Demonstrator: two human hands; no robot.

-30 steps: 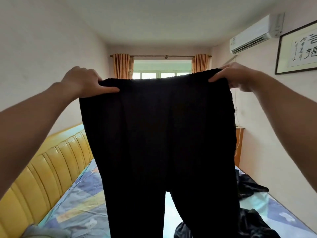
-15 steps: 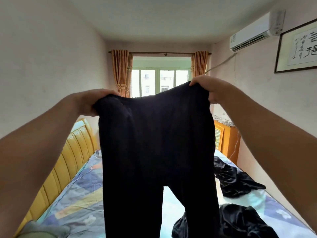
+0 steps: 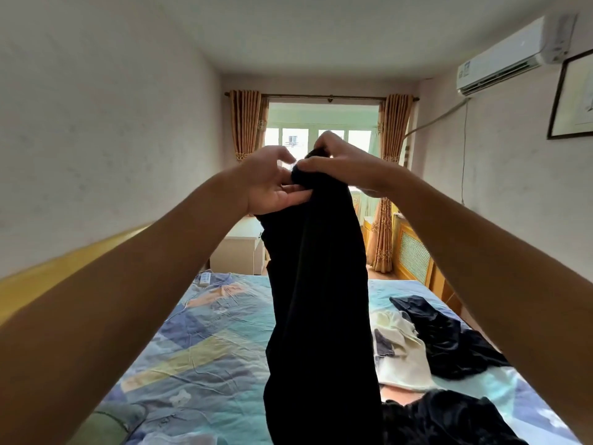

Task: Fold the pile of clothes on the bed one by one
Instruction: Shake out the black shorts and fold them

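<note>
- Up at chest height over the bed (image 3: 205, 342), the black trousers (image 3: 321, 316) hang doubled lengthwise, their waistband bunched at twelve o'clock of the garment where both hands meet; held high like that, the legs drop straight and the two halves can line up under their own weight
- Her or his right hand (image 3: 340, 167) has thumb and fingers curled round the gathered waistband, taking what looks like most of the load
- At nine o'clock of that grip, the left hand (image 3: 272, 184) lies palm up against the cloth, fingers fairly straight and tucked under the fold's edge; it seems to steady or pass the corner across rather than clamp it, though whether the fingertips pinch anything I cannot tell
- Down at four o'clock from the hanging trousers, the rest of the pile waits: a dark garment (image 3: 449, 338), a cream garment (image 3: 401, 354) just beside it, and a second dark heap (image 3: 449, 419) nearer the viewer, all loose and unfolded, so the job looks to be near its start
- Off to eight o'clock the patterned sheet lies bare, a sensible spot for laying the trousers flat
- My guess is the lower legs could twist or trail onto the heap when lowered, since their ends are out of sight
</note>
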